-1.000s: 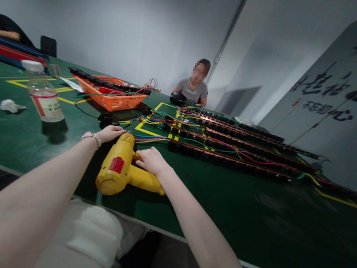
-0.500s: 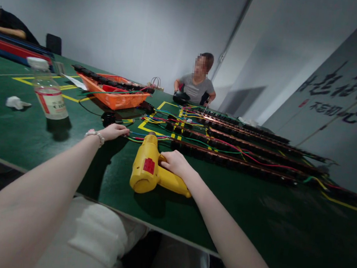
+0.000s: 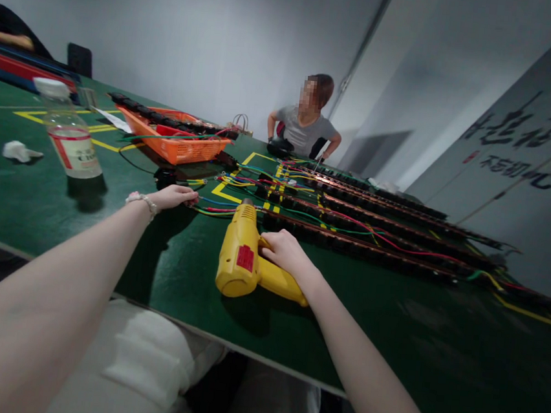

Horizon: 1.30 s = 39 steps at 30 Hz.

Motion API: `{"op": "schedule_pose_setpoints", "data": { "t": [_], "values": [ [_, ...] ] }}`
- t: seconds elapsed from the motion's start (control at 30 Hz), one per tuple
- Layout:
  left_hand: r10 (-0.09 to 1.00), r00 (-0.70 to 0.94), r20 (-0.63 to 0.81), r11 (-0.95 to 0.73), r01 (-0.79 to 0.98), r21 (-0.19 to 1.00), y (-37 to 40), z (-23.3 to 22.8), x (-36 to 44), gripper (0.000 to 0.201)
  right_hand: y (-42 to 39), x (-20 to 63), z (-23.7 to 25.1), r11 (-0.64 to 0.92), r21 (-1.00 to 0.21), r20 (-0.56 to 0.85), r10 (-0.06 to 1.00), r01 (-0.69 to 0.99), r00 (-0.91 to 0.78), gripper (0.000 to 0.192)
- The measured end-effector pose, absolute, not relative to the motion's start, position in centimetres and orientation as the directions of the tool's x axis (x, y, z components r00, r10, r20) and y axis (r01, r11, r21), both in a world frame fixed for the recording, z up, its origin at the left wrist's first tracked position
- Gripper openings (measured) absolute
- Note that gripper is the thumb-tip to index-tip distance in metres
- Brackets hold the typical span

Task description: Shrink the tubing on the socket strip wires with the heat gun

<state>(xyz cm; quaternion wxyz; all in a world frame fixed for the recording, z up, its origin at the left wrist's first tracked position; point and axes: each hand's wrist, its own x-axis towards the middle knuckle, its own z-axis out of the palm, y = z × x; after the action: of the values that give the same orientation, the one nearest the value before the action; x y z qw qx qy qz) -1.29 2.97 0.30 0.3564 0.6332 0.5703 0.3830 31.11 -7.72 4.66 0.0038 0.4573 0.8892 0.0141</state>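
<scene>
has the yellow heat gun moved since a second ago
Yes. The yellow heat gun in the right hand has slid right along the table, away from the bottle, toward the black strips.

1. I see a plain grey-white wall [image 3: 185,35] filling the upper left and centre of the frame, evenly lit, with no window showing.
2. A thin pipe or conduit [image 3: 364,43] runs diagonally down from the top centre toward the far corner.
3. At the right, a pale panel [image 3: 527,166] carries large black brush characters, with a smaller row beneath them.
4. A long green table [image 3: 390,334] spans the lower frame, marked with yellow tape lines [image 3: 230,196].
5. A dark chair back [image 3: 79,59] stands at the far left edge.
6. A person in a grey shirt [image 3: 307,128] sits at the far end, centre frame.
</scene>
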Motion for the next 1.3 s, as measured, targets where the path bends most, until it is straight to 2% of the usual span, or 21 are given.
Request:
{"op": "schedule_pose_setpoints", "data": {
  "t": [0.1, 0.27, 0.43, 0.53, 0.6, 0.73, 0.8, 0.9, 1.0, 1.17, 1.3],
  "values": [
    [0.994, 0.11, -0.014, -0.032, 0.405, 0.914, 2.7, 0.8, -1.2, 0.032, -7.8, 30.5, 4.4, 0.609, 0.01, 0.013, 0.793, 0.793, -0.609, 0.008],
    [0.995, 0.095, -0.005, -0.039, 0.459, 0.887, 2.7, 1.0, -1.2, 0.043, -7.9, 28.9, 3.9, 0.663, 0.018, 0.014, 0.748, 0.748, -0.664, 0.009],
    [0.999, 0.019, 0.035, -0.04, 0.592, 0.805, 2.9, 0.6, -0.9, 0.039, -8.0, 26.8, 3.9, 0.701, 0.039, -0.024, 0.714, 0.713, -0.7, 0.012],
    [0.992, -0.012, 0.127, -0.081, 0.708, 0.701, 3.4, 0.9, 0.0, 0.034, -8.5, 26.3, 4.0, 0.71, 0.038, -0.03, 0.705, 0.704, -0.709, 0.014],
    [0.984, 0.035, 0.177, -0.143, 0.752, 0.644, 3.8, 1.7, 1.4, 0.037, -9.0, 26.5, 4.1, 0.719, 0.019, -0.026, 0.695, 0.695, -0.718, 0.013],
    [0.917, 0.311, 0.25, -0.397, 0.774, 0.493, 4.4, 3.8, 6.0, 0.05, -10.1, 27.4, 4.1, 0.751, -0.037, -0.032, 0.658, 0.659, -0.752, 0.012],
    [0.837, 0.506, 0.21, -0.546, 0.742, 0.389, 4.4, 4.7, 8.5, 0.055, -10.5, 27.8, 4.1, 0.762, -0.044, -0.04, 0.645, 0.646, -0.763, 0.013],
    [0.743, 0.653, 0.15, -0.669, 0.732, 0.129, 3.8, 5.5, 11.4, 0.046, -11.0, 28.4, 4.1, 0.765, -0.04, -0.043, 0.641, 0.643, -0.766, 0.013],
    [0.752, 0.636, 0.175, -0.635, 0.769, -0.064, 3.3, 5.7, 12.8, 0.031, -11.2, 28.7, 4.1, 0.764, -0.042, -0.04, 0.642, 0.644, -0.765, 0.014],
    [0.787, 0.592, 0.176, -0.571, 0.806, -0.155, 3.5, 5.6, 13.8, 0.026, -11.1, 28.6, 4.0, 0.77, -0.048, -0.026, 0.635, 0.636, -0.772, 0.015],
    [0.793, 0.532, 0.297, -0.487, 0.846, -0.215, 4.2, 5.2, 14.8, 0.023, -11.0, 28.7, 4.0, 0.758, -0.067, -0.04, 0.647, 0.648, -0.761, 0.013]
  ]
}}
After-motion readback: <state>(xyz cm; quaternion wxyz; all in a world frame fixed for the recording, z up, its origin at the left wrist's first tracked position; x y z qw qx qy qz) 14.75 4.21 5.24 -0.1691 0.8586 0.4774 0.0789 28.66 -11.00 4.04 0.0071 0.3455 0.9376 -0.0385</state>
